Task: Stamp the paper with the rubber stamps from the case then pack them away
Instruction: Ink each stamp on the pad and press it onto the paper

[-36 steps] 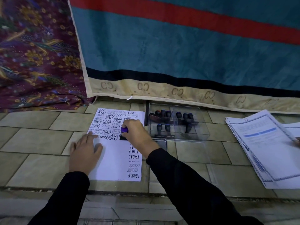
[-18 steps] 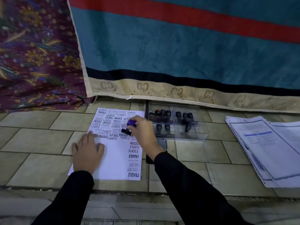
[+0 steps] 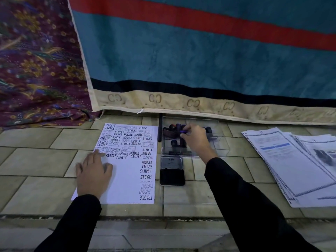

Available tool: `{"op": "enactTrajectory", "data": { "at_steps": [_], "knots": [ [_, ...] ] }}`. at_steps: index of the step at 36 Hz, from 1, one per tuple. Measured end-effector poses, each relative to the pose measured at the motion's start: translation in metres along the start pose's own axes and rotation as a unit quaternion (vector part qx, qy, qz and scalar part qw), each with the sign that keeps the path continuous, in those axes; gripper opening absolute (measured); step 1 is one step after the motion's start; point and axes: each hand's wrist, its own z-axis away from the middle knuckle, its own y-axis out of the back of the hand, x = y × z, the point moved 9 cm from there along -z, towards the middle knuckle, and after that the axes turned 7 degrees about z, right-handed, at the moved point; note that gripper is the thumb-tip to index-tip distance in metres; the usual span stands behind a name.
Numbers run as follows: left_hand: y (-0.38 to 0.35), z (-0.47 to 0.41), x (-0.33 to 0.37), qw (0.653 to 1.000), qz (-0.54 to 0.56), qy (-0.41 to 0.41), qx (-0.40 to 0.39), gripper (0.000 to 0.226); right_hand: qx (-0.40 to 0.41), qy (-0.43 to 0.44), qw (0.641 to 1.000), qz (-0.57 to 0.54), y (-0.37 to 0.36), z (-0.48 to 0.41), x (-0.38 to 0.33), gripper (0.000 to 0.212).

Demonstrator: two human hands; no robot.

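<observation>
A white sheet of paper [image 3: 125, 180] lies on the tiled floor, its top and right side covered in stamped words such as SAMPLE and FRAGILE. My left hand [image 3: 93, 174] rests flat on its left part, fingers spread. To the right stands a clear plastic case [image 3: 221, 142] holding several dark-handled rubber stamps [image 3: 174, 142]. My right hand [image 3: 195, 138] is over the case, shut on a purple-handled stamp [image 3: 183, 131]. An open ink pad [image 3: 171, 170] lies just in front of the case.
A spread stack of printed sheets [image 3: 291, 164] lies on the floor at the right. A teal blanket with a red stripe [image 3: 200, 60] hangs behind the case, and a purple patterned cloth [image 3: 36, 70] is at the left. A step edge [image 3: 163, 218] runs in front.
My right hand lifted the purple stamp off the paper and carried it right, over the case. My left hand stayed flat on the sheet.
</observation>
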Motion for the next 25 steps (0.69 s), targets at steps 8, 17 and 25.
{"op": "enactTrajectory", "data": {
  "at_steps": [8, 17, 25],
  "knots": [
    [0.004, 0.002, 0.003, 1.0, -0.007, 0.0, 0.006, 0.036, -0.039, 0.032, 0.998, 0.044, -0.017, -0.003, -0.01, 0.01],
    [0.004, 0.003, 0.005, 1.0, -0.003, 0.003, -0.005, 0.036, -0.065, 0.051, 0.986, 0.147, -0.017, -0.006, -0.016, 0.01],
    [0.004, 0.002, 0.004, 1.0, -0.004, -0.006, 0.007, 0.035, -0.054, 0.06, 0.985, 0.155, -0.008, -0.002, -0.008, 0.01]
  ]
}}
